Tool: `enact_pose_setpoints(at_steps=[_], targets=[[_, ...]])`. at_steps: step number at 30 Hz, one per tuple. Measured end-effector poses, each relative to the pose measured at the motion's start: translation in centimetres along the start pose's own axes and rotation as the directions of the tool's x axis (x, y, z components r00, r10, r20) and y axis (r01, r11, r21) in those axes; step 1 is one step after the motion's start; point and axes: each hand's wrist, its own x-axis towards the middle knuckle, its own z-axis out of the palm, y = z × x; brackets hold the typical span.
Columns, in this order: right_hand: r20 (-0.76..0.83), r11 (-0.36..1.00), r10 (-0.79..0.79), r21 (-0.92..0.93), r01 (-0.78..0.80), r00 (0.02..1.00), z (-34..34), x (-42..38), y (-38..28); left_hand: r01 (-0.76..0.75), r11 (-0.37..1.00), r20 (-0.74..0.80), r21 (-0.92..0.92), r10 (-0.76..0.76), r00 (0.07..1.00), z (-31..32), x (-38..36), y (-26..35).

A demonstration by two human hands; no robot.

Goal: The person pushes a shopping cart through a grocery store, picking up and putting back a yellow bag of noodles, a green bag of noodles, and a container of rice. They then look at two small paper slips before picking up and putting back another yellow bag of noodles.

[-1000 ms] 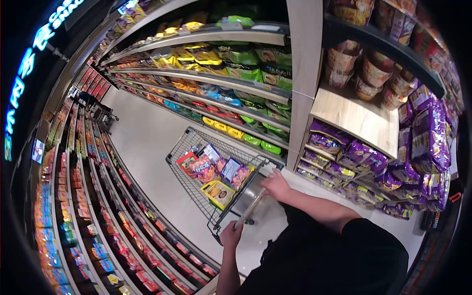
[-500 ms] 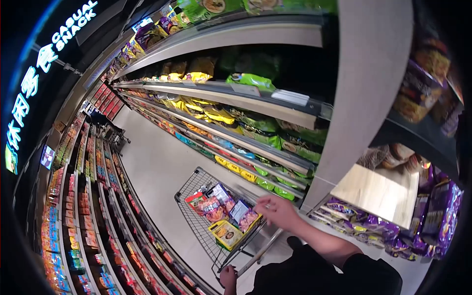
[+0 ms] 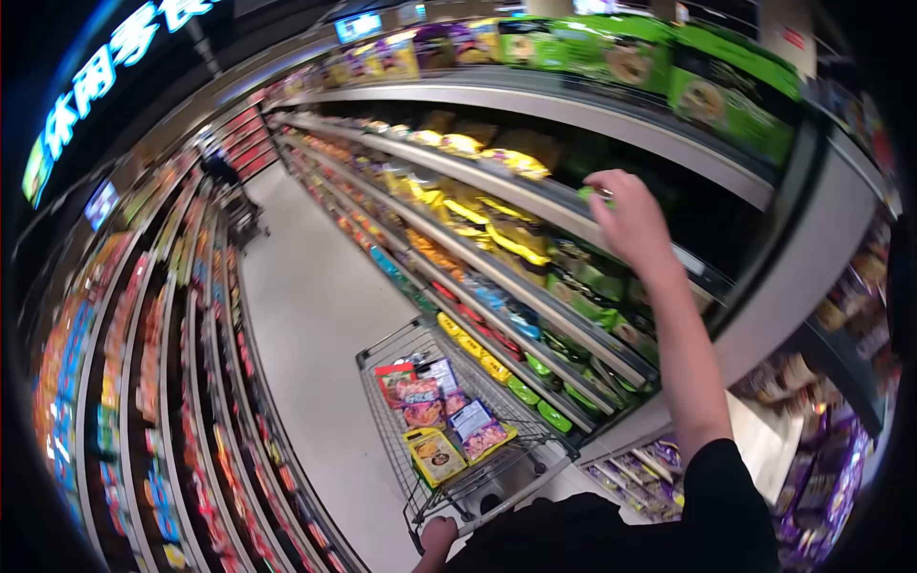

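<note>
My left hand is closed on the handle bar of a wire shopping cart, low in the view. My right hand reaches out to a shelf on the right, its fingers bent round a green packet. The hand hides most of that packet, which lies on the shelf. Yellow packets lie further along the same shelf. In the cart are a yellow packet, a pink and purple packet and several other bright packages.
Large green bags stand on the top shelf. Shelves full of snacks line the left side. Pale aisle floor runs between. Further off stand a person and another cart. Purple packets are at lower right.
My right hand has risen from above the cart to the green packet on the shelf. The view has turned towards the right shelves. My left hand stays on the cart handle.
</note>
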Motion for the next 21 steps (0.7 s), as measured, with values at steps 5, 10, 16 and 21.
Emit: enact_pose_setpoints(at_steps=[5, 10, 16, 21], targets=[[0.177, 0.992, 0.105, 0.048, -0.115, 0.979, 3.6, 5.1, 0.8, -0.020, 0.998, -0.007, -0.056, 0.020, 1.000, -2.0, -1.4, 1.8], [0.268, 0.992, 0.105, -0.091, -0.083, 0.958, 10.0, 11.0, 6.5, -0.080, 0.995, -0.053, -0.064, 0.077, 0.996, -1.9, -0.6, 2.2], [0.364, 0.955, 0.193, -0.284, -0.089, 0.911, 14.0, 12.6, 7.6, -0.090, 0.992, -0.071, -0.085, 0.084, 0.994, -2.3, -0.3, 2.8], [0.320, 0.977, 0.171, -0.180, -0.118, 0.932, 16.1, 13.5, 11.8, -0.090, 0.991, -0.063, -0.095, 0.084, 0.994, -2.9, -0.7, 3.2]])
